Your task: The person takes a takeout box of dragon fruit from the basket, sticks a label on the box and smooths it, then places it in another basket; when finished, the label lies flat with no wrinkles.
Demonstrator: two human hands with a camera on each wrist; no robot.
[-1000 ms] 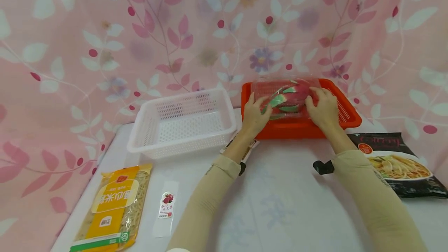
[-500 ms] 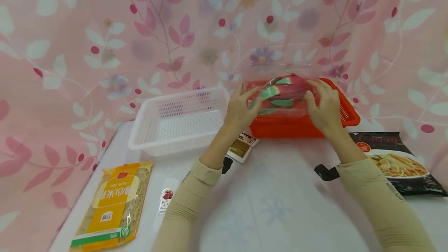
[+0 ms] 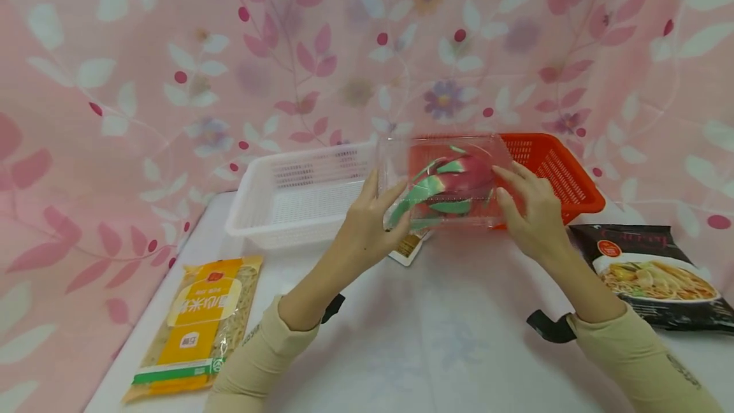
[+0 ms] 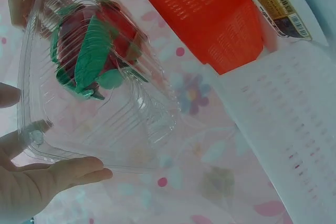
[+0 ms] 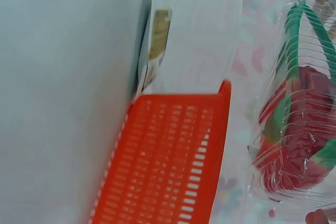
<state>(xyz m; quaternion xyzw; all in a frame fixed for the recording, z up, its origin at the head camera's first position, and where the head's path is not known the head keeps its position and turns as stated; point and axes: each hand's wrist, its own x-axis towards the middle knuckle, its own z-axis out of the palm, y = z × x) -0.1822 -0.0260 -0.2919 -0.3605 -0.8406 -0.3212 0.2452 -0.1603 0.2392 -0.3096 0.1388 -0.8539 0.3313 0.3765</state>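
Both hands grip a clear plastic clamshell box [image 3: 395, 158] by its two ends, raised in front of the baskets. Inside lies a red dragon fruit [image 3: 467, 174] with long green scales, seen through the ribbed plastic in the left wrist view [image 4: 89, 45]. My left hand [image 3: 369, 218] holds the left end, thumb on the near side, fingers toward the back. At the other end, my right hand [image 3: 533, 212] has its thumb and fingers on the box's edge. Only a right fingertip [image 5: 319, 217] shows at the corner of the right wrist view.
Behind the box stand a white perforated basket [image 3: 258, 228] on the left and a red one [image 3: 573, 177] on the right. A small packet [image 3: 410, 248] lies below the box. A yellow noodle bag [image 3: 195, 324] is at front left, a black noodle bag [image 3: 648, 273] at right.
The box with the dragon fruit has moved left from over the red basket, rising, then coming lower and nearer. Both hands stay on it. The left forearm now hides the fruit-picture label on the table.
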